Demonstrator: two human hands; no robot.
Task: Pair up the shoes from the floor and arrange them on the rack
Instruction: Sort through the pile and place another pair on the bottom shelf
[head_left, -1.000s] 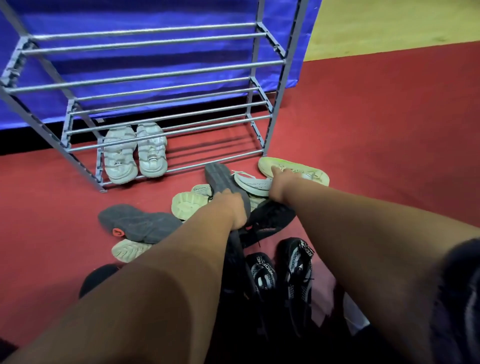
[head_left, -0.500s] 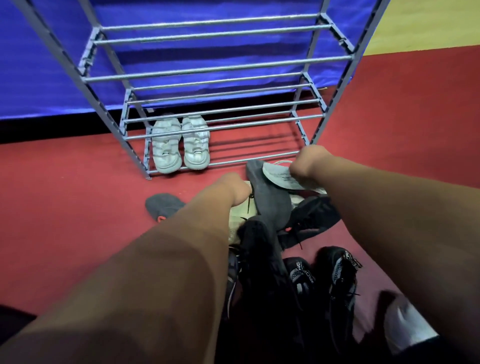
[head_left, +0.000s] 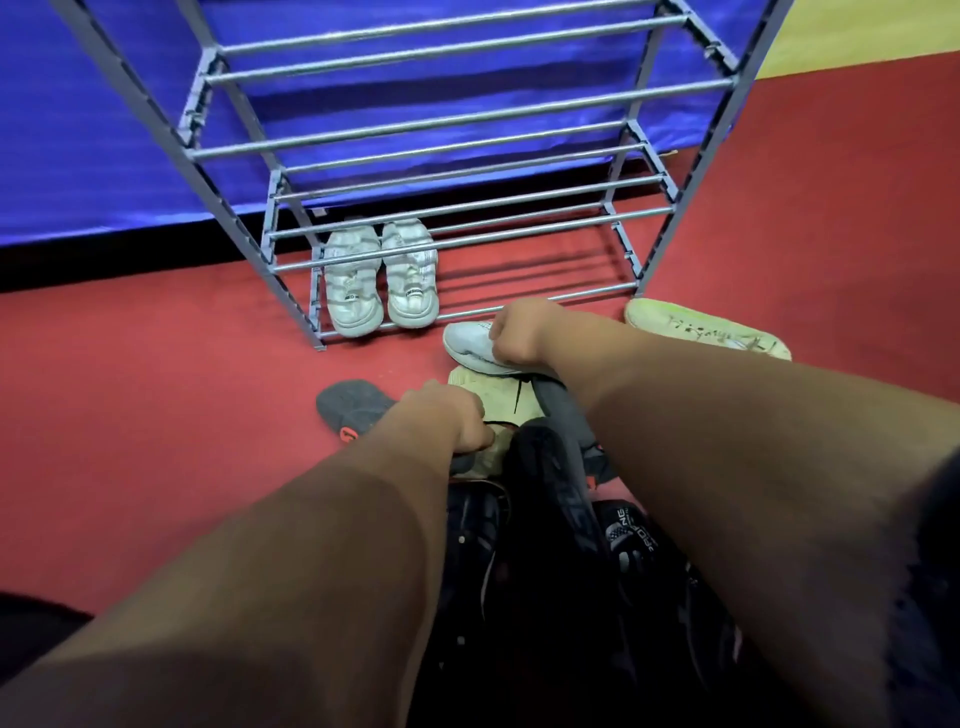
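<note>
I count one rack (head_left: 241, 234) at twelve o'clock and two white sneakers (head_left: 353, 291) on it. Nearer me: one white shoe (head_left: 470, 345), two pale-soled shoes (head_left: 706, 330), two grey shoes (head_left: 348, 402). The black shoes (head_left: 545, 467) at six o'clock are too tangled to count.

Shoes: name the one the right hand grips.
The white low sneaker in front of the grey metal rack; the right hand grips it. Other loose shoes are grey, black or yellowish.

A white pair (head_left: 382, 280) stood on the bottom rails of the grey rack (head_left: 467, 117); a white sneaker (head_left: 470, 345), beige shoe (head_left: 498, 397), grey shoe (head_left: 345, 402) and black shoes (head_left: 623, 540) were bunched just before it.
</note>
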